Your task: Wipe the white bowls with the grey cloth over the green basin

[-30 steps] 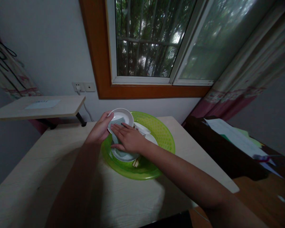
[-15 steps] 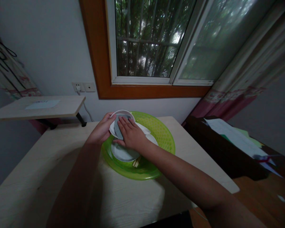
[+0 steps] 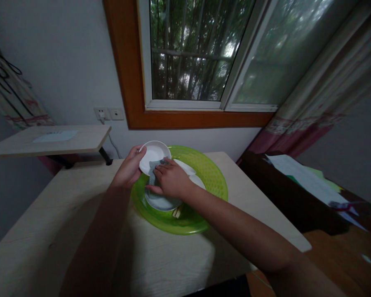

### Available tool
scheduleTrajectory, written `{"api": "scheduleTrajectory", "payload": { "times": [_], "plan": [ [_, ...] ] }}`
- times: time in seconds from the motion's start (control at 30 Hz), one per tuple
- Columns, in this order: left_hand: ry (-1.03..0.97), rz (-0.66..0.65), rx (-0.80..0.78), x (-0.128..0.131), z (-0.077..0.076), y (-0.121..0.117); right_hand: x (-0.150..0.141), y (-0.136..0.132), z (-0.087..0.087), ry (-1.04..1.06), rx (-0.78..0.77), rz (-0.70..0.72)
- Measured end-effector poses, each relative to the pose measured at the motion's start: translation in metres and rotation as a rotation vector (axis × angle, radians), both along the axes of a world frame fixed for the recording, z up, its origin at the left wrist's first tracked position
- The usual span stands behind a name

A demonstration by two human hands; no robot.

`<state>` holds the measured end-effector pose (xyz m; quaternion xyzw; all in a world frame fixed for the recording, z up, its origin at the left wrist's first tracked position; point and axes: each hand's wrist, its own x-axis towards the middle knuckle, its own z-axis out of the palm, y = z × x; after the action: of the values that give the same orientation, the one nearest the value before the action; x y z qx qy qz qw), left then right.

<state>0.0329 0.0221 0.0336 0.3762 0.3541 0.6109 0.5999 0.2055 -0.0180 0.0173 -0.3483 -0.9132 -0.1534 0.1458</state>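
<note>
My left hand (image 3: pixel 128 169) grips the left rim of a small white dish (image 3: pixel 153 153), holding it tilted over a round green plastic basin (image 3: pixel 213 177). My right hand (image 3: pixel 170 180) is closed on a grey-green cloth (image 3: pixel 153 171) and presses it against the lower part of the dish. Under my right hand a larger white plate (image 3: pixel 160 203) lies in the basin. Other white dishes (image 3: pixel 190 171) lie beside it, partly hidden by my wrist. A pale stick-like piece (image 3: pixel 177 213) pokes out below the plate.
The basin stands on a light wooden table (image 3: pixel 64 218) under a window. A small side table (image 3: pixel 49 140) with a paper stands at the left. A dark low cabinet (image 3: pixel 284 194) with papers is at the right, next to a curtain.
My right hand slid the cloth up across the dish, then back down to its lower edge, curling from flat into a grip. The left hand kept holding the dish.
</note>
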Motion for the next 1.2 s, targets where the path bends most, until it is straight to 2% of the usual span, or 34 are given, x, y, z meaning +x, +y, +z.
{"api": "scheduleTrajectory", "payload": {
  "times": [0.17,0.3,0.43,0.57,0.77,0.93,1.03,1.2],
  "plan": [
    [-0.003,0.013,0.01,0.001,0.003,-0.002,0.002,0.002,0.001,0.043,-0.043,0.141],
    [0.001,-0.031,0.026,0.003,0.003,-0.005,0.003,0.004,-0.004,0.085,-0.065,0.208],
    [-0.004,-0.05,0.009,0.004,0.002,-0.004,0.002,0.004,-0.007,0.109,-0.095,0.209],
    [-0.009,-0.04,0.007,0.003,0.001,-0.002,0.001,0.001,-0.002,0.101,-0.111,0.185],
    [-0.024,-0.004,0.019,-0.003,0.003,-0.002,0.003,-0.002,0.008,0.078,-0.044,0.111],
    [-0.017,0.02,0.016,-0.005,0.004,-0.002,0.004,-0.002,0.009,0.069,-0.002,0.046],
    [-0.019,0.019,0.017,-0.004,0.004,-0.002,0.005,-0.001,0.007,0.076,0.003,0.063],
    [-0.035,0.002,0.008,0.002,0.003,-0.003,0.003,0.003,0.001,0.079,0.007,0.174]
  ]
}}
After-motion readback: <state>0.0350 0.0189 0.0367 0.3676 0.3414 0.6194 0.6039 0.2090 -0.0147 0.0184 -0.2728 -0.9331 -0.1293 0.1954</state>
